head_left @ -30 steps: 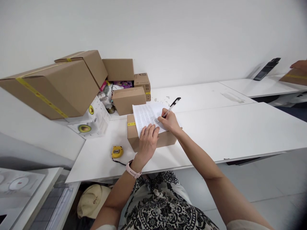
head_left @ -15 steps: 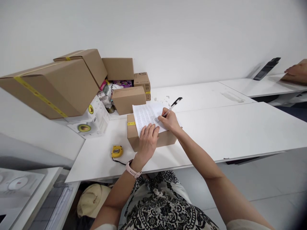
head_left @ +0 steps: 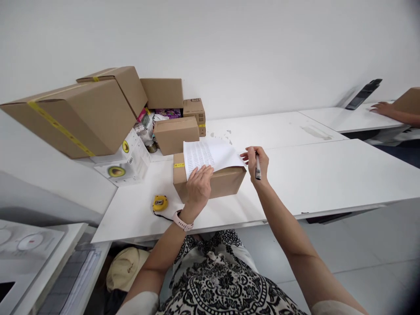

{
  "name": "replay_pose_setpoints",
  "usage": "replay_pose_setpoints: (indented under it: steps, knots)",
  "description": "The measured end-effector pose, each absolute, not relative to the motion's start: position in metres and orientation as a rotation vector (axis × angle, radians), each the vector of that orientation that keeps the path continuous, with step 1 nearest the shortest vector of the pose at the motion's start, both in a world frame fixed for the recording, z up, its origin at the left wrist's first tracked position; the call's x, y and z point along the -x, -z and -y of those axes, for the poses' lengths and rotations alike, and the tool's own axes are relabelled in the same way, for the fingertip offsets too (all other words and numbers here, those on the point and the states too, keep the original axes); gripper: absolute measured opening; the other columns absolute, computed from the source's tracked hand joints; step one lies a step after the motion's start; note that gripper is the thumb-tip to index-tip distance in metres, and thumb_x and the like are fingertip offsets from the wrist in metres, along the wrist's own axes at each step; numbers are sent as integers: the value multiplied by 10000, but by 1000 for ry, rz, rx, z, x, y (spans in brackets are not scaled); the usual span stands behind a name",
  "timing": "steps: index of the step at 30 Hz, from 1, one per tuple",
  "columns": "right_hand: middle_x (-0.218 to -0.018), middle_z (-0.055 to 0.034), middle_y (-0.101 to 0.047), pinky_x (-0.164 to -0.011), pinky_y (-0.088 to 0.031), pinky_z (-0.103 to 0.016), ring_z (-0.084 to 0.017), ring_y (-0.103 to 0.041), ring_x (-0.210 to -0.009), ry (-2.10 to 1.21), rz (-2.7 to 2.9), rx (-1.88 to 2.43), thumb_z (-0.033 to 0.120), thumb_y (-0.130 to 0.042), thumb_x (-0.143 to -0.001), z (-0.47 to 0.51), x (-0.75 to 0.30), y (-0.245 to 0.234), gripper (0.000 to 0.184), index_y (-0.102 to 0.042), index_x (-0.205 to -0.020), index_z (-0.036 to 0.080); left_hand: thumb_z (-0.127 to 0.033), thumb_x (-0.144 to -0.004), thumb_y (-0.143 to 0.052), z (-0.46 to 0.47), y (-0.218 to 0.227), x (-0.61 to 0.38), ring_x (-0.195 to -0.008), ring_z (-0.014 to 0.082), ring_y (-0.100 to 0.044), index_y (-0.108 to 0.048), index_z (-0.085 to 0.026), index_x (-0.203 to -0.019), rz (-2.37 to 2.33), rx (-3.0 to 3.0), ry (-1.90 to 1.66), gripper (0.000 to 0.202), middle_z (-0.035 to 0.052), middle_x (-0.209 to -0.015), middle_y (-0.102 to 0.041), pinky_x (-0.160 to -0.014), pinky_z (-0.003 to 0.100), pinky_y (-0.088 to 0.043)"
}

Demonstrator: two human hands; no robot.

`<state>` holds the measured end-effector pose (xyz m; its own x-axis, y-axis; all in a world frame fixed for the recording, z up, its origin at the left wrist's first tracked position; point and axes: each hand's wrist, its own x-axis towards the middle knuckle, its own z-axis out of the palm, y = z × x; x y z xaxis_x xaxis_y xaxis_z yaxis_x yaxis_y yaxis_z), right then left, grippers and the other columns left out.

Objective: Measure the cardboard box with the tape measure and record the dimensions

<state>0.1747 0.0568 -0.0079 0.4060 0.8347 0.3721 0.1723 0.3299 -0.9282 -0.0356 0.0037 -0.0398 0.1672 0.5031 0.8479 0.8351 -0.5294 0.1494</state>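
Moved since half a second ago: right hand (head_left: 256, 162) lifted off the sheet (head_left: 211, 154), pen (head_left: 257, 169) no longer on the paper.
Sheet: printed list, centre of frame, lying on a box (head_left: 213, 183) that serves as backing.
Left hand (head_left: 197, 189): flat, fingers apart, pinning the sheet's lower left part so it cannot slide.
Right hand: raised just right of the sheet, wrist bent, grip closed round the pen, thumb near the paper's corner.
Tape measure (head_left: 160, 203): on the surface (head_left: 311, 175), lower left of the box.
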Motion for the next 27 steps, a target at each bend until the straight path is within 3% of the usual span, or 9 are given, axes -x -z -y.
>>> replay_pose_setpoints:
  steps: [3, 7, 9, 11, 14, 18, 22, 27]
  knots:
    - [-746, -43, -672, -539, -487, -292, -194, -639, -678, -796, 1064, 1212, 714, -618, -807, -53, -189, 5, 493, -518, -789, 232, -113, -1012, -456, 7, 25, 28, -1190, 223, -689, -715, -176, -1144, 1172, 1999, 1391, 297, 75, -1120, -786, -1092, 460, -501]
    - [-656, -52, -589, -503, -481, -340, -241, -638, -668, -1027, 1039, 1102, 823, -471, -829, -40, -210, -14, 595, -556, -796, 235, -84, -1008, -446, 29, 15, 15, -1300, 202, -610, -686, -181, -1196, 896, 2102, 1347, 319, 59, -1196, -764, -1184, 476, -406]
    - [-634, -26, -534, -491, -453, -332, -214, -593, -620, -1035, 1066, 1081, 714, -648, -781, -31, -225, -22, 485, -520, -747, 247, -107, -1009, -468, 38, 19, 9, -1306, 202, -605, -689, -191, -1195, 836, 2169, 1294, 300, 50, -1203, -763, -1185, 475, -408]
    - [-637, 17, -475, -481, -413, -303, -154, -506, -556, -1023, 1107, 1068, 483, -840, -645, -24, -245, -23, 437, -473, -712, 255, -132, -994, -519, 48, 24, 5, -1318, 217, -596, -692, -216, -1189, 819, 2208, 1241, 273, 33, -1205, -763, -1166, 483, -433]
    - [-628, 60, -396, -461, -335, -266, -94, -381, -500, -983, 1092, 1076, 263, -873, -516, -21, -288, -10, 437, -483, -713, 259, -162, -964, -581, 64, 31, 7, -1369, 246, -550, -657, -233, -1236, 813, 2220, 1241, 290, 46, -1235, -749, -1135, 517, -462]
    - [-599, 69, -386, -451, -265, -259, -91, -353, -495, -957, 990, 1203, 224, -850, -468, -26, -358, 25, 422, -485, -677, 256, -174, -966, -544, 83, 44, 35, -1356, 248, -557, -570, -231, -1320, 1046, 2064, 1424, 360, 92, -1226, -743, -1098, 552, -476]
    - [-580, 79, -411, -472, -253, -253, -96, -359, -508, -1062, 974, 1428, 250, -863, -466, -29, -406, 62, 443, -477, -685, 246, -210, -963, -519, 80, 72, 90, -1276, 286, -593, -612, -177, -1238, 1433, 1746, 1534, 292, 166, -1223, -716, -1057, 543, -485]
    - [-651, 57, -493, -597, -351, -272, -123, -452, -609, -968, 1281, 1757, 274, -804, -637, -44, -414, 96, 341, -473, -700, 223, -298, -960, -481, 66, 108, 156, -1364, 339, -478, -617, -140, -1234, 1971, 1716, 1297, 343, 209, -1371, -611, -1148, 566, -357]
